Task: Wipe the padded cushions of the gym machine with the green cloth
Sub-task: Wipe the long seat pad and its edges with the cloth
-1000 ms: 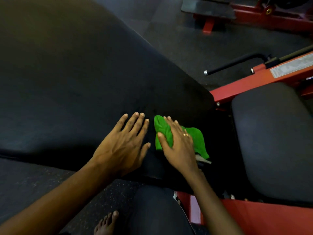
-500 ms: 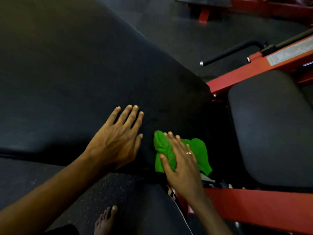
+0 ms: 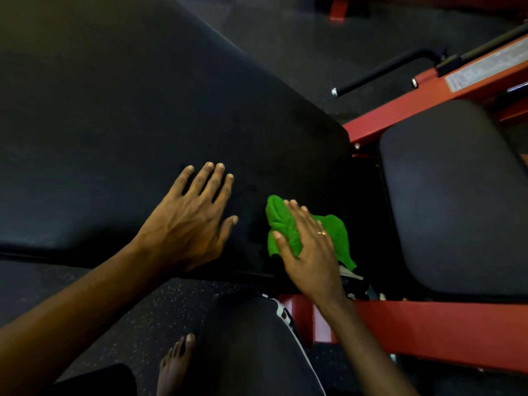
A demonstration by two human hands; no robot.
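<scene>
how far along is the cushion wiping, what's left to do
Done: nothing certain; neither cushion bears clear wipe marks. In hand: the right hand presses the green cloth flat on the near right corner of the large cushion, while the left hand rests flat beside it. Left: the smaller cushion on the right has no cloth on it, and most of the large one lies beyond the cloth.

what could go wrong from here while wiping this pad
1. The green cloth sits bunched at the near right corner of the large cushion, its edge drooping toward the dark gap. Pressed only by the flat right hand, it might slip down there.
2. Bunched cloth covers little surface per stroke, so patches may be missed.
3. The bare foot stands close to the red frame and could get stubbed.
</scene>
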